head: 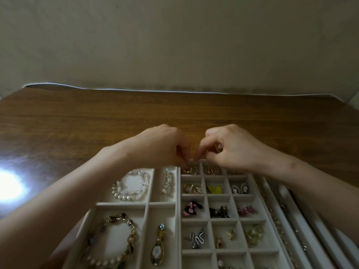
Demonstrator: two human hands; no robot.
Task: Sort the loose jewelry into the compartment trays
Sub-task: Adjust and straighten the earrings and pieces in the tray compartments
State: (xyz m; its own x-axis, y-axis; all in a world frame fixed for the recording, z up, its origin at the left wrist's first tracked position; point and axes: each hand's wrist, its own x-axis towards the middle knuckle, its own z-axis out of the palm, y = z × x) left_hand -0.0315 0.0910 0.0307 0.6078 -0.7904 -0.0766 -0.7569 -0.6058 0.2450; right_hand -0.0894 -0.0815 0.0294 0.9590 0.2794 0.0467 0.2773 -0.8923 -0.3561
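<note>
- The dark brown wooden surface (174,113) carries three pale velvet trays side by side. The work is at the far edge of the middle one.
- The pale velvet grid tray of small square compartments (217,195) already holds earrings, apparently a pair to a cell. Between the wide-compartment bracelet tray (150,191) and the long-channel chain tray (299,220), it looks the right home for small pieces.
- The left hand (161,148) and right hand (233,150) are together over the grid tray's far-left cell, with the fingertips almost touching.
- The left hand's fingers curl down and appear to pinch the small gold hoop earrings (191,169), which lie in that cell.
- The right hand's fingers curl toward the rim of the same cell. Whether they hold anything cannot be told.
- To do this step well, the person should probably lay the hoops flat inside the walls and let go low. The hands should lift straight up so nothing snags.
</note>
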